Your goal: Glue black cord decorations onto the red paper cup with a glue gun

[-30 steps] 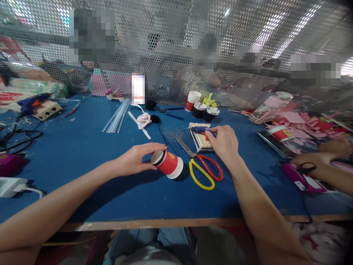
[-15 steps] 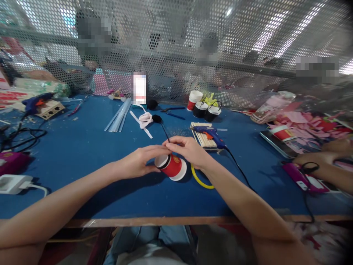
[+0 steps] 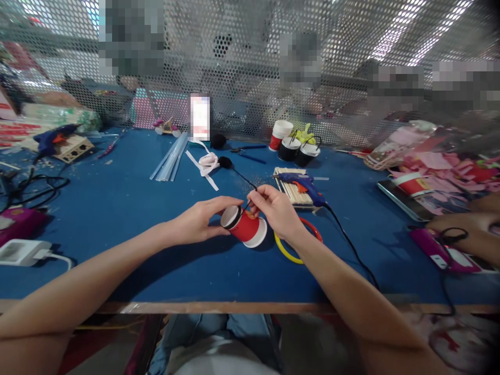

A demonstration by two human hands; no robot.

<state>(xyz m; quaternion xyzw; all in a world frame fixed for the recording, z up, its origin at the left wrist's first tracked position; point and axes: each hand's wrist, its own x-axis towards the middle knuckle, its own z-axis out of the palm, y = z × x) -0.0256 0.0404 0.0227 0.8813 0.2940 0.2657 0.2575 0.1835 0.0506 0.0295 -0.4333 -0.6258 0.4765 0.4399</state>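
A red and white paper cup (image 3: 248, 228) lies tilted above the table, its open end towards the left. My left hand (image 3: 200, 220) grips it by the rim, thumb below and fingers on top. A black band runs around the cup near that rim. Above the cup, my right hand (image 3: 275, 208) pinches a black cord (image 3: 244, 178). The cord stretches from a small black ball of cord (image 3: 225, 162) to the fingers, and a short length runs down to the cup's band. A yellow ring (image 3: 287, 253) and a red ring (image 3: 312, 228) lie under my right wrist.
A blue glue gun (image 3: 302, 185) rests on a wooden stick bundle (image 3: 291, 195). White ribbon (image 3: 207, 165), clear glue sticks (image 3: 170, 159) and pliers (image 3: 250, 152) lie farther back, near black cups (image 3: 289, 150). At right are a phone (image 3: 404, 202) and another person's hand (image 3: 457, 232).
My right hand has drawn away from my left fingers, slightly right, with the cord pinched in it. The cord now angles towards the right. The view has shifted a little.
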